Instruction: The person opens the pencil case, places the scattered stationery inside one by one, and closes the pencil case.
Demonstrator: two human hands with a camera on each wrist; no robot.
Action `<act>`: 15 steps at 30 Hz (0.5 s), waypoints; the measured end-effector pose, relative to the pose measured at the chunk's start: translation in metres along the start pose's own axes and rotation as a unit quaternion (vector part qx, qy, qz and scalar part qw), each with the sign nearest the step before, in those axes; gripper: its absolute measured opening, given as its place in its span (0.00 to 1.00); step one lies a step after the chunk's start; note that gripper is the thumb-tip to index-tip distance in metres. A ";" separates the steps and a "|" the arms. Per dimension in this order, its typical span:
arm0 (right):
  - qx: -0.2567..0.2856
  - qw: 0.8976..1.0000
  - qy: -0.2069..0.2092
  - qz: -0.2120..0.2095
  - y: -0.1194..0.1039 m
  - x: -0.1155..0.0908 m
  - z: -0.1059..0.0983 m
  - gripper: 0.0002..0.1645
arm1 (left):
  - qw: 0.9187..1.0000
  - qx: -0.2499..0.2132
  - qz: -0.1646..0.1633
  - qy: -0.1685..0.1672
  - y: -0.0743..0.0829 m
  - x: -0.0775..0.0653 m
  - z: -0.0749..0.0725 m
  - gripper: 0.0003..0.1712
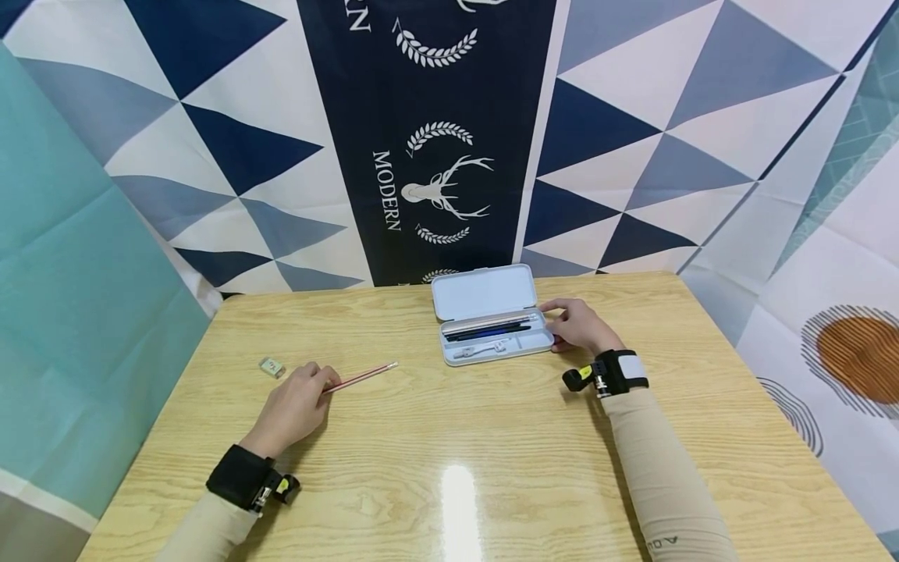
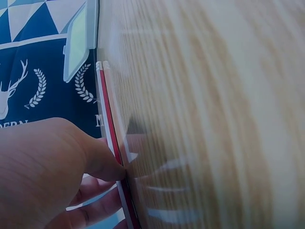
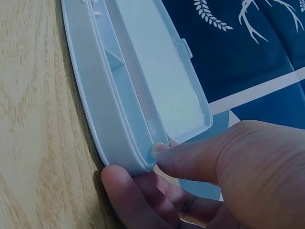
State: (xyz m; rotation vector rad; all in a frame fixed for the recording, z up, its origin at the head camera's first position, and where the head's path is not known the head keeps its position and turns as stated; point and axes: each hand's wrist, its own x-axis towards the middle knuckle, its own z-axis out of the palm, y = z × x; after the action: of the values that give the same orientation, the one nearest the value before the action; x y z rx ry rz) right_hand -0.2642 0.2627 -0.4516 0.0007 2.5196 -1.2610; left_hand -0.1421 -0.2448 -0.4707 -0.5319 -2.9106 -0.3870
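My left hand [image 1: 298, 406] is low over the table's left half, pinching a slim red-and-white pencil [image 1: 365, 375] between thumb and fingers. The pencil [image 2: 107, 102] lies along the tabletop in the left wrist view; a pale line beside it may be its reflection or a second pencil. An open light-blue pencil case [image 1: 485, 291] sits near the back edge, lid leaning back. Inside are several dark pens [image 1: 488, 331] and a small white item [image 1: 481, 349], its kind unclear. My right hand [image 1: 579, 324] grips the case's right end, thumb [image 3: 164, 152] on the rim, fingers around the outside.
A small eraser-like block [image 1: 271, 367] lies on the wooden table [image 1: 393, 484], beyond the left hand. A patterned cloth [image 1: 435, 156] hangs directly behind the table's back edge. Other cloths hang at the left and right sides.
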 end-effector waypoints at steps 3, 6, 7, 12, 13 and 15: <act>-0.003 1.000 0.003 0.002 0.001 0.001 0.000 0.32 | 1.000 0.003 0.004 0.007 0.000 0.001 0.000 0.12; -0.003 1.000 0.003 0.001 0.001 0.001 -0.001 0.32 | 1.000 -0.001 0.017 0.026 -0.003 0.001 0.003 0.13; -0.002 1.000 0.003 0.000 0.001 0.001 -0.001 0.32 | 0.999 -0.003 0.023 0.034 -0.005 0.001 0.005 0.13; 0.000 1.000 0.000 -0.003 0.000 0.000 -0.001 0.32 | 0.997 0.003 0.044 0.059 -0.018 0.002 0.019 0.15; 0.000 1.000 -0.001 -0.004 0.000 0.000 -0.001 0.32 | 0.997 0.001 0.043 0.058 -0.017 0.002 0.019 0.15; 0.000 1.000 -0.001 -0.004 0.000 0.000 -0.002 0.33 | 0.998 -0.004 0.034 0.050 -0.011 0.002 0.013 0.14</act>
State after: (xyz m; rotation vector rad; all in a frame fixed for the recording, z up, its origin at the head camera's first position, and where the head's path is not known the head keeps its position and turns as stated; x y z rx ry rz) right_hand -0.2645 0.2641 -0.4506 -0.0119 2.5203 -1.2621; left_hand -0.1489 -0.2505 -0.4849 -0.5926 -2.7885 -0.4041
